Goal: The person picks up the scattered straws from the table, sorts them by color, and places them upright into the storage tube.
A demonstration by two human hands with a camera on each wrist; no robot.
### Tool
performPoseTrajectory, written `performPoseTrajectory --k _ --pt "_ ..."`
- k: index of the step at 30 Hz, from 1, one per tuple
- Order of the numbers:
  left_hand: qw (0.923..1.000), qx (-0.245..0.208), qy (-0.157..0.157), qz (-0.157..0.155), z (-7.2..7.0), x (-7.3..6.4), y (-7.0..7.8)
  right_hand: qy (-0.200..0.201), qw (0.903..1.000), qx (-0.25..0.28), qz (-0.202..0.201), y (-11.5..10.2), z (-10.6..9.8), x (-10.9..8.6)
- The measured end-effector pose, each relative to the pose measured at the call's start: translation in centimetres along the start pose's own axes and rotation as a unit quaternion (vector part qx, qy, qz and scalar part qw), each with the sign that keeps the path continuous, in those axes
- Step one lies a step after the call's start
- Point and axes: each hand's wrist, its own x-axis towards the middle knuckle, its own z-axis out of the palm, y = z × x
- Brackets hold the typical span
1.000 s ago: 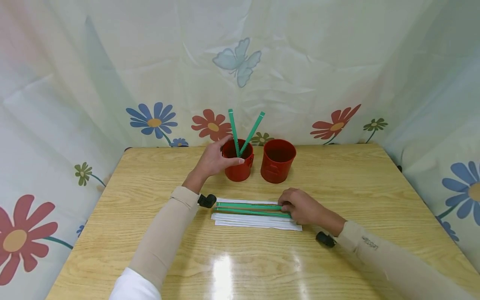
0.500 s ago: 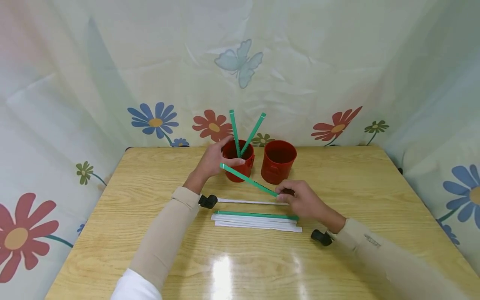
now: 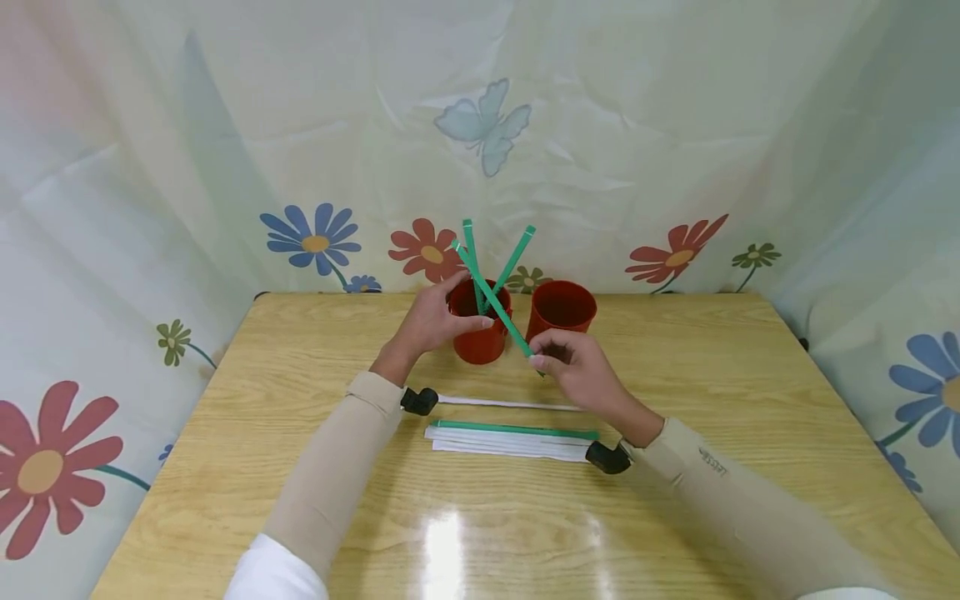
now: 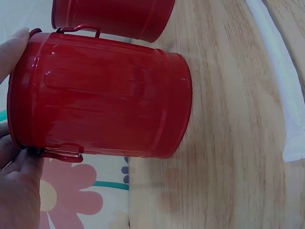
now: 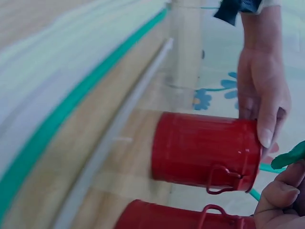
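My left hand [image 3: 433, 321] holds the left red bucket [image 3: 480, 346] by its rim, thumb at the front and fingers round the far side. Two slim green wrapped sticks, one of them this left-leaning stick [image 3: 471, 246], stand in that bucket and spread apart at the top. Between thumb and fingers my right hand [image 3: 581, 375] pinches another green wrapped stick [image 3: 504, 317] near its lower end. It slants up to the left, across the bucket's mouth in the head view. The right wrist view shows only a green end [image 5: 289, 156] beside the fingers.
A second red bucket [image 3: 542, 323] stands just right of the first, partly behind my right hand. Nearer on the wooden table [image 3: 360, 517] lie a lone white stick [image 3: 510, 403], a green stick [image 3: 517, 430] and several white ones [image 3: 495, 441]. A flowered curtain [image 3: 337, 125] hangs behind.
My right hand has picked up a green stick from the table and carried it up and left towards the left bucket. My left hand stays on the rim.
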Motion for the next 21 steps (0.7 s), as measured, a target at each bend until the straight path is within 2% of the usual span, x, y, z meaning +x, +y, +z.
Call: performPoseTrajectory --k 5,8,15,21 --pt "0.9999 -0.009 -0.007 -0.005 -0.2 0.0 0.0 0.031 0.9995 0.003 -0.009 -1.2 0.4 2.1" --pt "0.9998 -0.017 0.000 -0.007 -0.4 -0.1 0.0 0.046 0.9989 -0.007 -0.010 -1.8 0.7 3.5" --pt "0.9997 -0.024 -0.003 -0.003 -0.3 -0.1 0.2 0.076 0.9969 -0.020 0.006 -2.8 0.9 6.1" --pt "0.9997 -0.022 -0.006 -0.004 -0.1 0.0 0.2 0.085 0.9959 -0.025 0.020 -3.0 0.7 8.0"
